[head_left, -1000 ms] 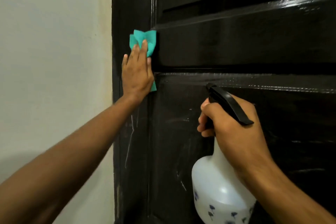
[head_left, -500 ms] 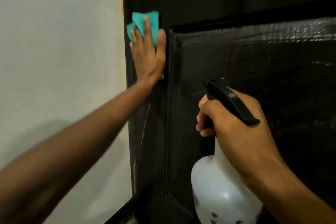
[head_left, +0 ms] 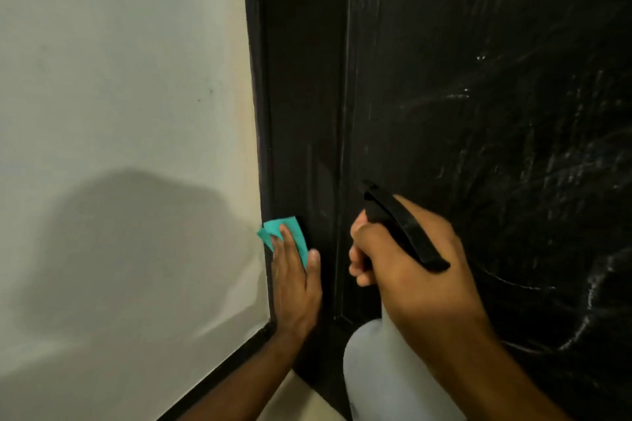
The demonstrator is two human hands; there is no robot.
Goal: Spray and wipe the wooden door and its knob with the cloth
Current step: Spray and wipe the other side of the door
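The dark wooden door (head_left: 478, 113) fills the right of the view, its lower panel streaked with wet smears. My left hand (head_left: 295, 280) presses a teal cloth (head_left: 290, 232) flat against the door's left stile, low down near the floor. My right hand (head_left: 417, 270) grips the black trigger head (head_left: 400, 222) of a white spray bottle (head_left: 383, 376), held close in front of the panel. No knob shows in this view.
A pale wall (head_left: 119, 113) stands left of the door, with a dark skirting strip (head_left: 219, 376) along its base. A patch of light floor (head_left: 301, 400) shows below the door's bottom edge.
My left hand has slid the cloth down the door's left stile from upper panel height to near the floor, and my view has tilted down with it. The right hand keeps hold of the bottle.
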